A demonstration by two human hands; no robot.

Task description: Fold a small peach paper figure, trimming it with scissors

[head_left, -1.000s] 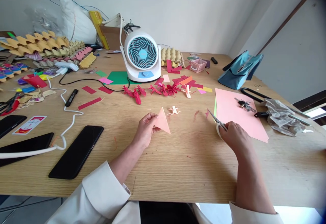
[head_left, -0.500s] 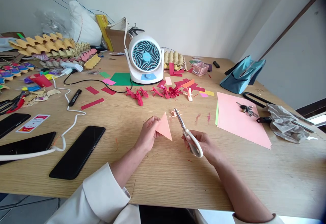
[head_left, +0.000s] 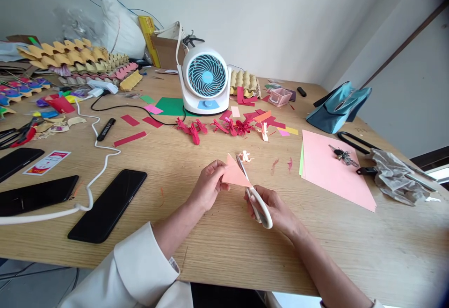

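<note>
Pinching the peach paper triangle (head_left: pixel 234 174) by its left side, my left hand (head_left: pixel 206 189) is keeping its thumb on the top face, holding the sheet above the table (head_left: pixel 196 256). My right hand (head_left: pixel 275 210) is gripping the white-handled scissors (head_left: pixel 260 204), its fingers wrapping around the loops just off the triangle's lower right corner. The paper is lying to the right of my left fingertips and to the upper left of my right ones; the left hand is touching it, while the right is meeting it only through the tool. What is mattering most is the angle: the scissors' long axis is slanting from the handles at lower right to the tips at upper left, running almost along the triangle's right edge. Beyond the tips, a small peach paper cutout (head_left: pixel 246 156) is resting on the wood. The triangle is hiding some left fingers, and the handles are covering part of my right grip. I am not making out whether the edge is sitting between the blades, while the frame's bottom is cutting off my right sleeve.
</note>
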